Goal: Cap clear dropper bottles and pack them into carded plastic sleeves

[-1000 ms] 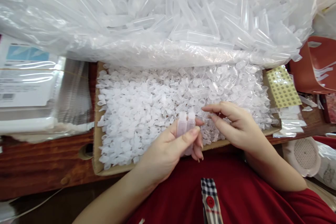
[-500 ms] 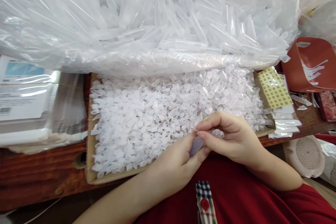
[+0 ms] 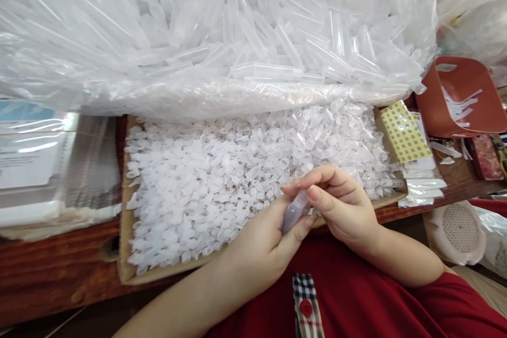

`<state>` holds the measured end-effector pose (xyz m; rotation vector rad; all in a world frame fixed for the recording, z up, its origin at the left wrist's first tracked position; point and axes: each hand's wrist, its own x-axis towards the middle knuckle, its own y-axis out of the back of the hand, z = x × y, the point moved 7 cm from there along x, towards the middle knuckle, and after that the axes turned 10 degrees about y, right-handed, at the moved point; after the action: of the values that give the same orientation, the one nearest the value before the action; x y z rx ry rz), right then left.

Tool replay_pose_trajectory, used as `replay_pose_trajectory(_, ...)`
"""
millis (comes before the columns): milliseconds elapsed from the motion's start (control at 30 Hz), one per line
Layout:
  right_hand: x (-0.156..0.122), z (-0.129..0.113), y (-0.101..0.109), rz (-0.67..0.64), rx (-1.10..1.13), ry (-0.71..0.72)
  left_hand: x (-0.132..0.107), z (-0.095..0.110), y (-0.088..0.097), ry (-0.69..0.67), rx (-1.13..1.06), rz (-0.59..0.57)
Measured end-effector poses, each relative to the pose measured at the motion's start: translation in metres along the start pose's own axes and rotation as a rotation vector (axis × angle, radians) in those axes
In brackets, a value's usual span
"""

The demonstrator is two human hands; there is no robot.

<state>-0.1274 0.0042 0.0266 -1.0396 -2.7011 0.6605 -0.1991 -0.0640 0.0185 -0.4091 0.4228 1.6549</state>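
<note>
My left hand (image 3: 263, 243) is closed around small translucent plastic tubes (image 3: 293, 212), holding them tilted just in front of my chest. My right hand (image 3: 336, 203) pinches the top end of a tube with thumb and forefinger; what sits between the fingertips is too small to make out. Both hands hover over the near edge of a shallow cardboard tray (image 3: 127, 269). The tray holds several white plugs (image 3: 186, 195) on its left side and clear caps (image 3: 317, 132) on its right.
A big clear plastic bag of empty tubes (image 3: 222, 37) lies behind the tray. Bagged papers (image 3: 35, 163) sit at left on the wooden table (image 3: 51, 269). A dotted yellow sheet (image 3: 402, 134), small packets, a red bin (image 3: 459, 97) and a white round item (image 3: 455, 232) are at right.
My right hand drew back from the clear caps and closed onto the top of the tubes. My left hand tilted the tubes and lowered them toward my chest.
</note>
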Motion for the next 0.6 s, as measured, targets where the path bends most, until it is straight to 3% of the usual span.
replay_pose_trajectory(300, 0.001, -0.009, 0.010, -0.039, -0.251, 0.093, 0.002, -0.010, -0.003, 0.025, 0.193, -0.090)
replay_pose_trajectory(600, -0.007, 0.006, 0.006, -0.083, -0.152, 0.113, 0.000, -0.020, -0.007, 0.065, 0.163, -0.100)
